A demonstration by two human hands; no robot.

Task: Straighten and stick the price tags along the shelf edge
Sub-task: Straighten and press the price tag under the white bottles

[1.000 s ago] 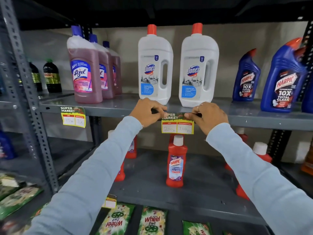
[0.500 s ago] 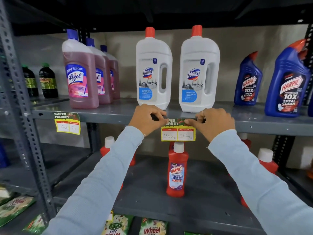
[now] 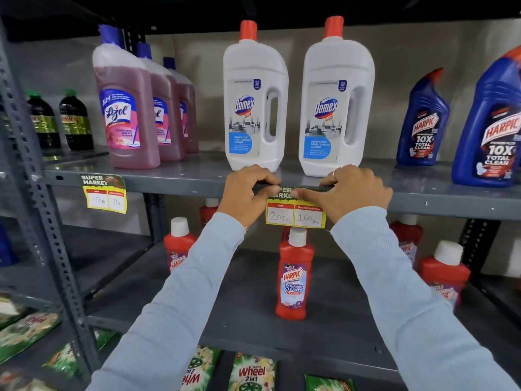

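Where the grey shelf edge (image 3: 174,184) fronts two white Domex bottles (image 3: 255,105), a yellow price tag (image 3: 295,215) hangs, long axis level along the lip, printed face outward, header uppermost. Left hand (image 3: 244,193) and right hand (image 3: 355,193) both press curled fingertips (image 3: 298,192) onto its green header. A second tag (image 3: 105,193) sits further left, slightly tilted.

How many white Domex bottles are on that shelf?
2: one stands behind the left hand, the other behind the right hand. More behind them could be hidden.
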